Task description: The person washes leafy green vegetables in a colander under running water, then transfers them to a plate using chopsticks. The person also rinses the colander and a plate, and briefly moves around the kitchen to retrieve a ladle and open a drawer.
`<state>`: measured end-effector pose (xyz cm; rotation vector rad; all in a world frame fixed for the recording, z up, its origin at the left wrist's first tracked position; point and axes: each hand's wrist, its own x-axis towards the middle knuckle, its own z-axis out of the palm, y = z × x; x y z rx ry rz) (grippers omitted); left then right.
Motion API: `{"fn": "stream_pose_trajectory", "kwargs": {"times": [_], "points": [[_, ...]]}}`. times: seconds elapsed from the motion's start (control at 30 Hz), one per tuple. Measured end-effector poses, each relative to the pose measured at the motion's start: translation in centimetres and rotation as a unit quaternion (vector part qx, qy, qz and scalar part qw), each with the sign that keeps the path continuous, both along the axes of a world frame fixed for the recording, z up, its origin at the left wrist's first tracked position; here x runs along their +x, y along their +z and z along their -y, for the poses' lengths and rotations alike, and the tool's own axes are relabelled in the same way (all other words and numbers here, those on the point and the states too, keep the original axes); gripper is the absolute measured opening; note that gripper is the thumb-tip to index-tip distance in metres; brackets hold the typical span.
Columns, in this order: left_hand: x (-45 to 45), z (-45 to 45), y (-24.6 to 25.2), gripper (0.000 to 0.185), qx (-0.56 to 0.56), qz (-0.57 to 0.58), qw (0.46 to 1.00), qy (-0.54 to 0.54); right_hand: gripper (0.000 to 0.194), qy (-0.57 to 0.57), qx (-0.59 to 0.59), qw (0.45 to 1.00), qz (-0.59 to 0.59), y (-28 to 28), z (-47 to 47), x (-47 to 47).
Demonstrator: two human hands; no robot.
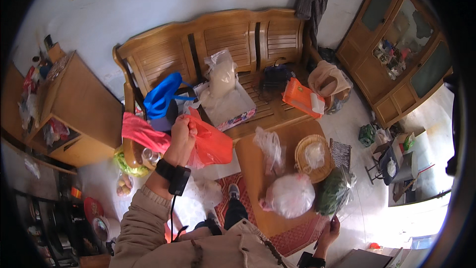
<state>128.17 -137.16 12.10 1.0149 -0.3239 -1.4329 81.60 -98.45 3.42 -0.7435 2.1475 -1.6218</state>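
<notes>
My left hand [183, 131] is raised, its fingers closed on the top of a red plastic bag [210, 141] that hangs to its right. At the lower right, my right hand [328, 232] grips the handle of a long, thin metal tool [339, 206], whose kind I cannot tell. The tool's far end lies over a clear bag of green leaves [332, 190] at the wooden table's edge. On the table [249, 163] are a stuffed white plastic bag [290, 195], a clear plastic bag [268, 147] and a round wicker basket [301, 156] with a bag inside.
Behind the table stands a wooden bench [227, 26] with a blue bag [163, 96], an open box [241, 106] and an orange packet [302, 98]. Wooden cabinets [89, 108] stand left, and a glazed one [368, 59] right. A red patterned rug [293, 238] lies below the table.
</notes>
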Motion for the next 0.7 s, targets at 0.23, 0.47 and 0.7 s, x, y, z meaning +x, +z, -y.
{"fn": "stream_pose_trajectory", "kwargs": {"times": [0.23, 0.47, 0.7], "points": [[-5.4, 16.7, -7.9, 0.011, -0.039, 0.011, 0.994, 0.101, 0.033, -0.022, 0.030, 0.999, 0.000, 0.4, 7.0, 0.0], [-7.5, 24.4, -19.2, 0.008, 0.018, 0.079, 0.992, 0.093, 0.036, -0.057, 0.110, 0.989, 0.077, 1.5, 10.0, 0.2], [-8.7, 24.6, -30.6, 0.011, 0.136, 0.243, 0.960, 0.006, 0.038, -0.058, 0.265, 0.961, 0.048, 3.7, 12.6, 0.6]]}}
